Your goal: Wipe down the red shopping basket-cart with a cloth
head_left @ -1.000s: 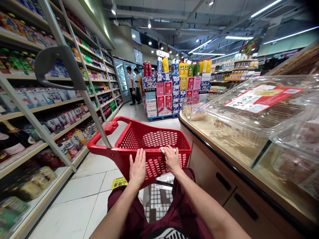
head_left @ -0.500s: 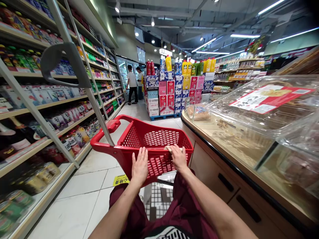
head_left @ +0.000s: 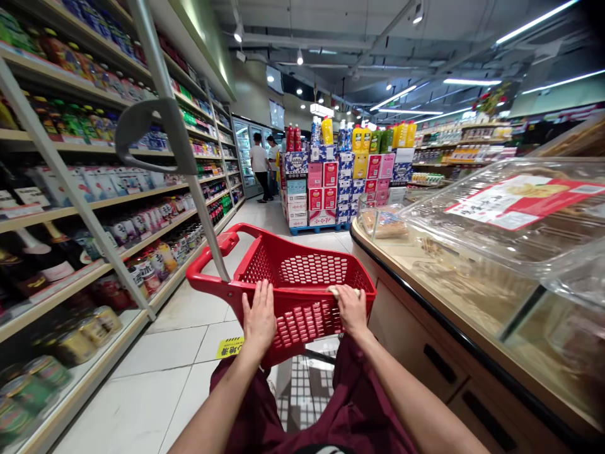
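Note:
A red plastic shopping basket (head_left: 307, 255) on a trolley frame stands right in front of me, its long side facing me. My left hand (head_left: 259, 312) lies flat with fingers stretched against the near side, fingertips close to the rim. On the right part of the same rim, my right hand (head_left: 353, 308) is curled over a pale, crumpled cloth (head_left: 334, 291). Most of that cloth is hidden under the fingers. At the left end of the basket is its red push handle (head_left: 201, 261). A grey upright pole with a grey loop grip (head_left: 182, 135) rises beside it.
Drink shelves (head_left: 113, 202) line the left side. To the right, a glass-sided counter (head_left: 425, 296) bears clear food boxes (head_left: 520, 202), close to the basket. Ahead stand stacked drink cartons (head_left: 326, 183) and two people (head_left: 259, 161). A yellow floor sign (head_left: 230, 347) lies below left.
My left hand has slid left along the basket's side. My right hand has shifted slightly right on the rim with the cloth. The view has turned a little left and up.

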